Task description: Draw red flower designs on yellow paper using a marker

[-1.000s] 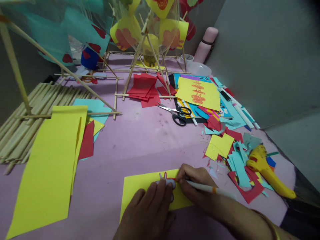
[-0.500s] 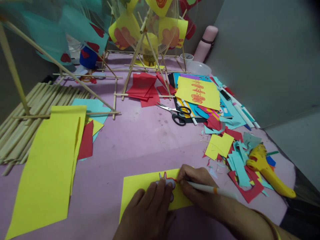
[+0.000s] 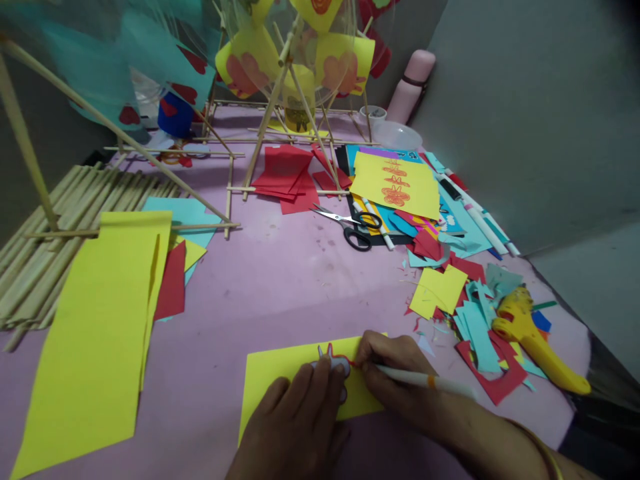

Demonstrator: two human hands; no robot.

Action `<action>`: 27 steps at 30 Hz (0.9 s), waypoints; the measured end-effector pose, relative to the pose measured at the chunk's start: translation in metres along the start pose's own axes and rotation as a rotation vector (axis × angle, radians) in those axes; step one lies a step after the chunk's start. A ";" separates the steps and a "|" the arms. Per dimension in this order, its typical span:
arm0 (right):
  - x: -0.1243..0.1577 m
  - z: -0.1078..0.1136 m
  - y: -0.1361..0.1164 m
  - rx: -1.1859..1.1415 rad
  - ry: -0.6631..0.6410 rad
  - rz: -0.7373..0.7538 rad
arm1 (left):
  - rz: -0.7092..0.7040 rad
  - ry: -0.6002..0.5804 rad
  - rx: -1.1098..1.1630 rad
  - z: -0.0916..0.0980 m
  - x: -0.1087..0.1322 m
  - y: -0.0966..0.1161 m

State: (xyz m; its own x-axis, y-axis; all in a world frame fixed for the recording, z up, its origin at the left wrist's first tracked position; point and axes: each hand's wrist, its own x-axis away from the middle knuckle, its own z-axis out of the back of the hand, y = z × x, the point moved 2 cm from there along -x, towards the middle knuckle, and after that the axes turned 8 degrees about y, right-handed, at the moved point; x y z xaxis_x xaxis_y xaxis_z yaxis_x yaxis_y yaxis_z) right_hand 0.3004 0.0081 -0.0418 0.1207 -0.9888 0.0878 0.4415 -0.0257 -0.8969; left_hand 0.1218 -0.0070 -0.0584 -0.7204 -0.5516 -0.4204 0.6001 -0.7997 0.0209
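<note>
My left hand lies flat with its fingers stretched out. Its fingertips press a small grey cutout with two antenna-like points onto a sheet of yellow paper. The palm covers part of both. In a pinch grip, my right hand holds a white marker with an orange band. The marker's red tip touches the paper just right of the cutout. A red line runs along the cutout's upper right edge and around one antenna.
Yellow strips and rolled sticks lie left. Black-handled scissors rest mid-table. Paper scraps and a yellow glue gun are at right. Stick frames stand behind, with a pink bottle near the wall.
Both hands, the marker and the cutout look almost the same as before. The view has shifted only very slightly.
</note>
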 end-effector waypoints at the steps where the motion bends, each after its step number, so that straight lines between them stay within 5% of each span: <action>1: 0.000 0.000 0.000 0.002 0.000 0.003 | -0.003 0.001 0.003 0.000 0.000 0.000; 20: 0.011 -0.006 -0.008 0.104 0.067 0.018 | 0.009 0.035 0.012 0.004 -0.004 0.001; 27: 0.021 -0.019 -0.003 0.174 0.248 0.033 | 0.013 0.086 0.011 -0.001 -0.001 0.000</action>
State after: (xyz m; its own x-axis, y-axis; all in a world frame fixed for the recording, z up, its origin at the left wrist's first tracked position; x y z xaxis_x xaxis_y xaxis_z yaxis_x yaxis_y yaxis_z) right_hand 0.2844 -0.0150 -0.0455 -0.0735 -0.9950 -0.0679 0.5894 0.0116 -0.8078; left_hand 0.1234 -0.0062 -0.0586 -0.6799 -0.5401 -0.4960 0.6049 -0.7954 0.0370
